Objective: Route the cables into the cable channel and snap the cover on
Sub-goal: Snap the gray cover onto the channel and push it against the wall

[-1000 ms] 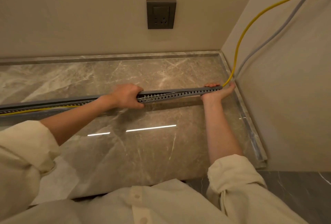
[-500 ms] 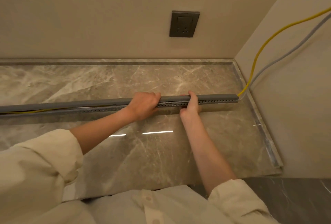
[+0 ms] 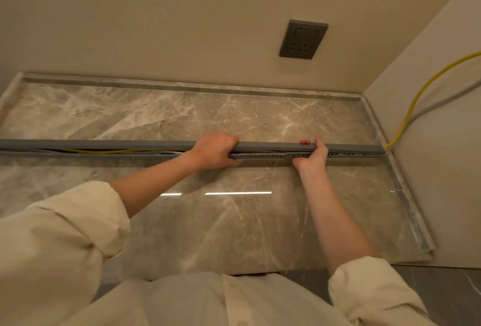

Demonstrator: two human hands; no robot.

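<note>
A long grey slotted cable channel [image 3: 348, 155] lies across the marble counter from the left edge to the right wall. Its grey cover [image 3: 268, 146] sits on top, closed down at the right and still lifted off the channel on the left, where a yellow cable [image 3: 112, 152] and a grey cable [image 3: 156, 155] show in the gap. My left hand [image 3: 216, 151] grips cover and channel near the middle. My right hand [image 3: 311, 155] grips them a little further right, thumb below and fingers over the top. Both cables leave the channel's right end and climb the side wall.
The marble counter [image 3: 234, 221] has a raised rim at the back and right. A dark wall socket [image 3: 303, 39] sits on the back wall. The yellow cable [image 3: 416, 99] and the grey cable [image 3: 442, 99] run up the right wall.
My right hand has slid left along the cover from the channel's right end to the middle, close to my left hand. The cover now lies flat at the right end.
</note>
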